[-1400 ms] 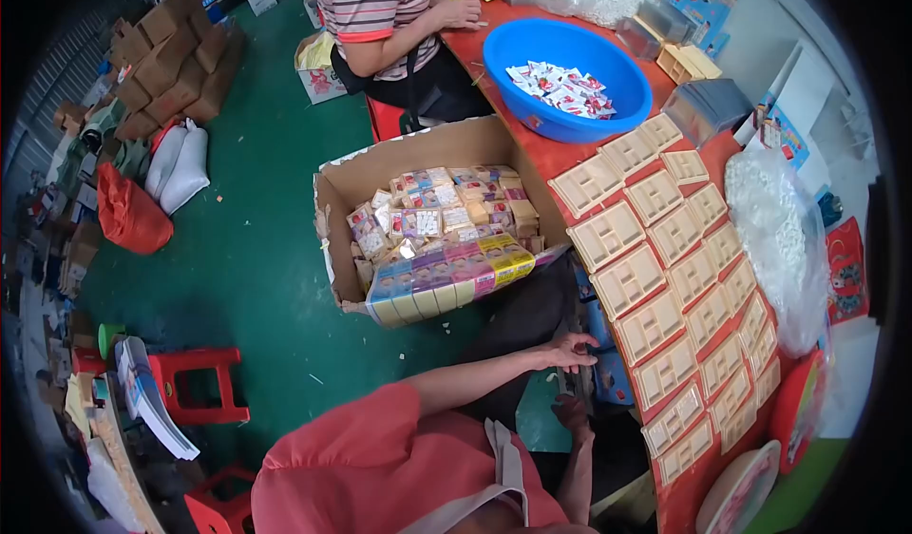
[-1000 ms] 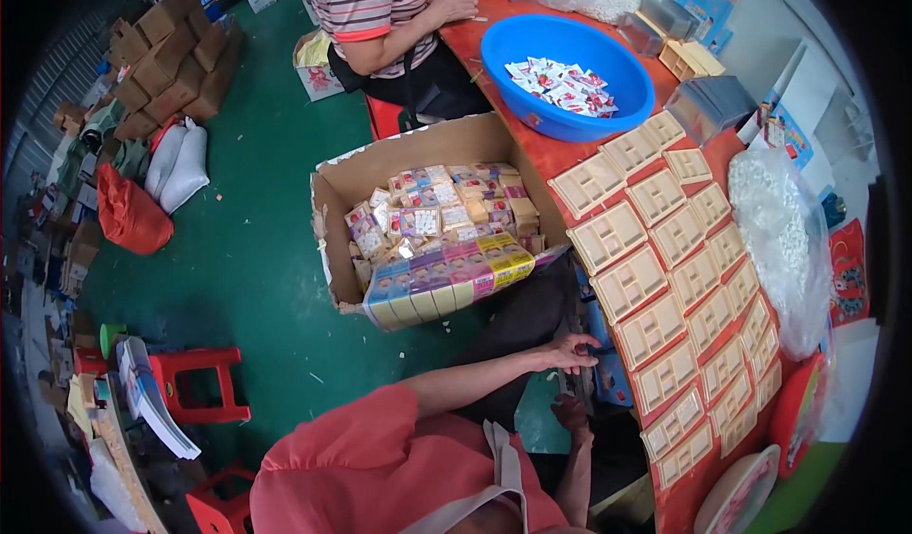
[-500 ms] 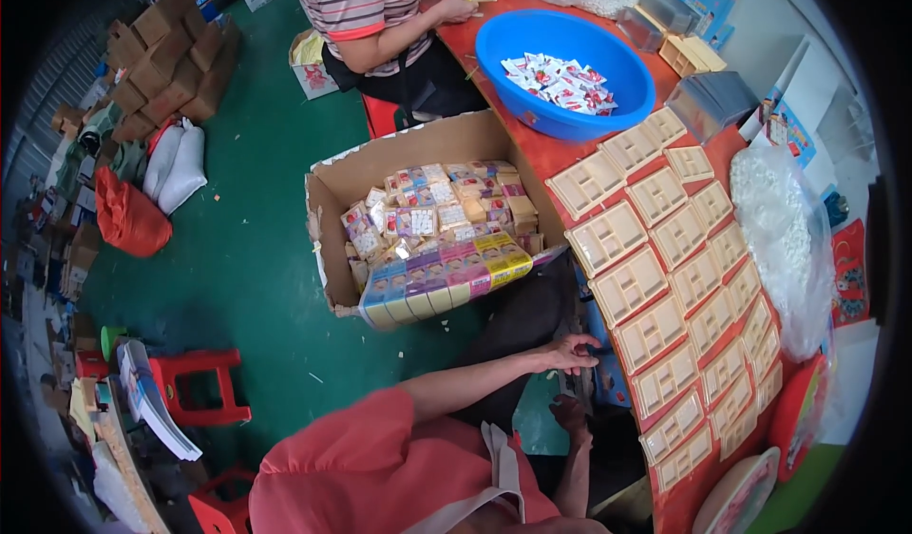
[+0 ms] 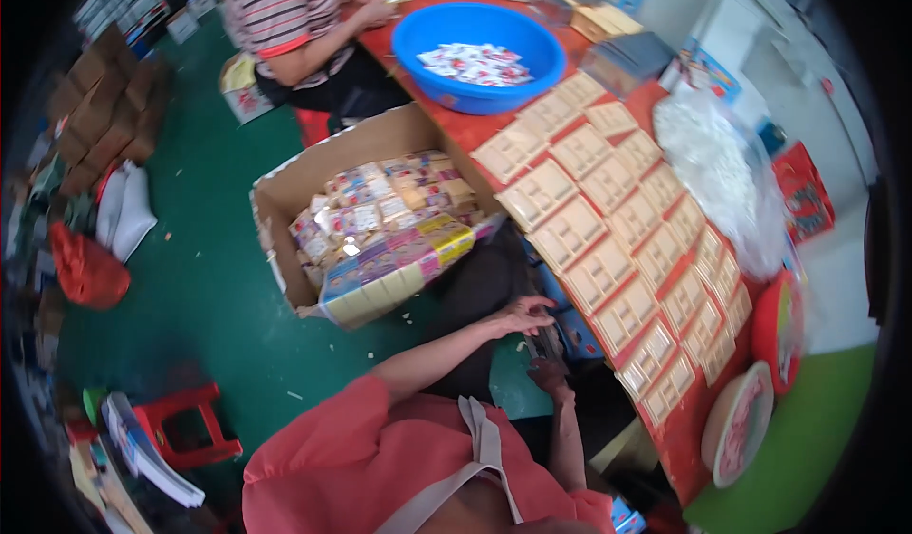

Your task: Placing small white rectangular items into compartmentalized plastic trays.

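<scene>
My left hand (image 4: 522, 317) is beside the near edge of the red table, over my lap, with thumb and fingers apart and nothing visible between them. Lower down, my right hand (image 4: 549, 376) is in shadow against dark surroundings, and its fingers are too dim to make out. Just beyond both hands, blue printed boxes or packaging (image 4: 578, 333) show under the table edge. Beige compartment trays (image 4: 570, 230) lie in slanting rows on the red table (image 4: 698, 439), to the right of my hands.
An open cardboard box (image 4: 275, 249) full of small packs stands left of the table. A blue basin (image 4: 480, 92) holds white-and-red sachets. Another person (image 4: 285, 30) works at the far end. A clear bag of white pieces (image 4: 712, 154), a round tub (image 4: 739, 425) and a red stool (image 4: 185, 429) stand around.
The whole view has swung, so the table, box and basin sit further left and somewhat higher. My hands stay low by the table edge; the left fingers look more extended.
</scene>
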Tool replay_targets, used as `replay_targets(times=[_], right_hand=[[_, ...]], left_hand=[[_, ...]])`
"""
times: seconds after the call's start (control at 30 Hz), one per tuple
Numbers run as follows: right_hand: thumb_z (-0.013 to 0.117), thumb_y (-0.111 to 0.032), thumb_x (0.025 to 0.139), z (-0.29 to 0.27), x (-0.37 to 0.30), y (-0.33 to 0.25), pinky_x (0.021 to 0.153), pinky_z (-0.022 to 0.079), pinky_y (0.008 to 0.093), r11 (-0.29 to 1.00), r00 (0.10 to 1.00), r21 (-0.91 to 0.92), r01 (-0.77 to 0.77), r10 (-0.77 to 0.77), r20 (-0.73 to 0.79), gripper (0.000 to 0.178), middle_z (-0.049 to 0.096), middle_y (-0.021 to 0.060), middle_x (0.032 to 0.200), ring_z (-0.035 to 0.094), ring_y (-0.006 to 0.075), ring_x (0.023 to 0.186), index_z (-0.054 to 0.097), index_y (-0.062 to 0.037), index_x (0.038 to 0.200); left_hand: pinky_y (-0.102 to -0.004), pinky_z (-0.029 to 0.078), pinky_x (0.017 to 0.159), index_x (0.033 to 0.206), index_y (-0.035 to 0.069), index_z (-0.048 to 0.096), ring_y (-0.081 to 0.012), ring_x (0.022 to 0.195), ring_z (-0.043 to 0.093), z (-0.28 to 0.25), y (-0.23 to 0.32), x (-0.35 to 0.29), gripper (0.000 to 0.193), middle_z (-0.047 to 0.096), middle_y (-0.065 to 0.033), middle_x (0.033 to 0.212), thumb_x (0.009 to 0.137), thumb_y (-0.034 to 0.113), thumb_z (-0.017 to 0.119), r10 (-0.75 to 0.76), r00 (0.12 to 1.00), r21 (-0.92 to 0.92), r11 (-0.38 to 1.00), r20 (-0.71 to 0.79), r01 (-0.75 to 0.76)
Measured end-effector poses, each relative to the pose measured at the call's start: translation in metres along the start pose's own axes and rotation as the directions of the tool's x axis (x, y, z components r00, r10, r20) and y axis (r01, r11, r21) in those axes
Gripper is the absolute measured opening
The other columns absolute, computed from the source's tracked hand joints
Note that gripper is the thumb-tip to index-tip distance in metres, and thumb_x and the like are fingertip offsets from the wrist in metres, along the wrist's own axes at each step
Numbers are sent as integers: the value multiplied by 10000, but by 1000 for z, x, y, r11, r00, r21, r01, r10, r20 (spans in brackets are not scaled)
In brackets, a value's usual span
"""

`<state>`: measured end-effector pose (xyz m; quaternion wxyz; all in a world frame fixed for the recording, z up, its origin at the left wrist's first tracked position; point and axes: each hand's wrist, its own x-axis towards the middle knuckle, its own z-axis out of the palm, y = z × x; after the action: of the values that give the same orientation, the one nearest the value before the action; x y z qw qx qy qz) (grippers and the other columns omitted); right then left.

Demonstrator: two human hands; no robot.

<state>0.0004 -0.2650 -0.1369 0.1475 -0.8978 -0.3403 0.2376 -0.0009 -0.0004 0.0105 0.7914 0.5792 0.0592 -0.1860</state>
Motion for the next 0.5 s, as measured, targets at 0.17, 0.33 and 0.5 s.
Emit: replay_targets(times=[0.17,0.33,0.5], right_hand=[[672,-282,800,-93,-47,-112,794,497,428,978,978,-51,204,-205,-24,329,654,179,943,626,357,916,645,-58,1039],[601,-186,896,-260,-111,-208,770,508,391,883,929,323,341,-370,28,270,631,169,948,635,327,870,594,-10,1101],[612,-183,884,-403,-98,-178,711,515,367,907,885,117,404,-356,-299,246,657,140,929,643,280,809,628,0,1049]], left_hand=[[-237,484,702,1306,58,496,-88,790,580,-19,7,-47,505,638,-49,951,873,252,670,111,972,435,879,208,-194],[-232,478,758,1320,52,487,-75,831,575,3,86,-107,473,627,-59,1021,889,169,642,-114,922,508,855,371,-99],[-240,488,818,1326,38,468,-96,891,605,26,183,-109,438,606,-46,1044,907,69,593,-61,873,264,961,483,-79]])
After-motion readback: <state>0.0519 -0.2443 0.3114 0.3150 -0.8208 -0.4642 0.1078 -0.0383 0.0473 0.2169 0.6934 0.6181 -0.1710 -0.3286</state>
